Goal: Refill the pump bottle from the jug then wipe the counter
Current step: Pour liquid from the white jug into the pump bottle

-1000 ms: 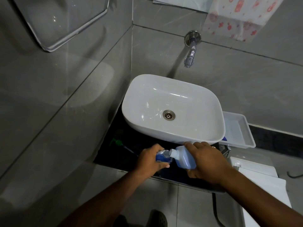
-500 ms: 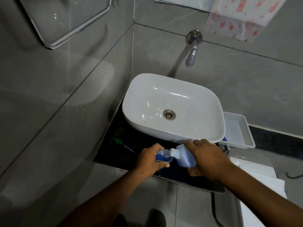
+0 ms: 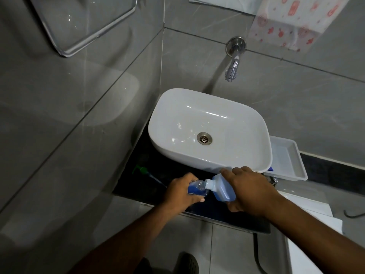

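Pour underway at 6 o'clock of the sink: right hand wrapped round tilted jug, spout at pump bottle mouth, left hand clasping it. Pump head lies at 9 o'clock on tabletop. Wiping not yet done.

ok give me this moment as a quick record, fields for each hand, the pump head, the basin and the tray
left hand: grips clear pump bottle, tilted
right hand: holds jug, spout at bottle mouth
pump head: green, lying on dark counter, left of the hands
basin: white, nothing in it
tray: white, right of basin
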{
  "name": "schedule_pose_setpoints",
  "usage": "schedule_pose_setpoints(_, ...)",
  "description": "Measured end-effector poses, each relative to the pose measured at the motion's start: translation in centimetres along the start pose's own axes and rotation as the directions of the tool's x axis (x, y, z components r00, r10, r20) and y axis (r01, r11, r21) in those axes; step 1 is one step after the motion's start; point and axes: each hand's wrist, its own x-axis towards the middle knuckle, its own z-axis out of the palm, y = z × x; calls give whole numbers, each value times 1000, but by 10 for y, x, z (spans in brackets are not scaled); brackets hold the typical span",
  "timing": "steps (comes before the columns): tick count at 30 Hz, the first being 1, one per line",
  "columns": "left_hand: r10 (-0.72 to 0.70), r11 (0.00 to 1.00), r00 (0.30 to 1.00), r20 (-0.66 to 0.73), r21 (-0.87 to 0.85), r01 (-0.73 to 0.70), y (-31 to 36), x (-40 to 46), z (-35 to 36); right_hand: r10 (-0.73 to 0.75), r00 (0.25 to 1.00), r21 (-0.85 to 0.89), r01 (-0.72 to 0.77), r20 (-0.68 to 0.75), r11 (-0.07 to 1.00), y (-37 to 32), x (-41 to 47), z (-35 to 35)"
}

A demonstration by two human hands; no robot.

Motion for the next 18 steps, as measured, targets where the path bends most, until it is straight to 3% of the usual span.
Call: schedule_pose_setpoints(18,9,1000,1000,-8,-7,-9,-4,2,2,-4,999,-22,5,33,1000,-2,3,-7)
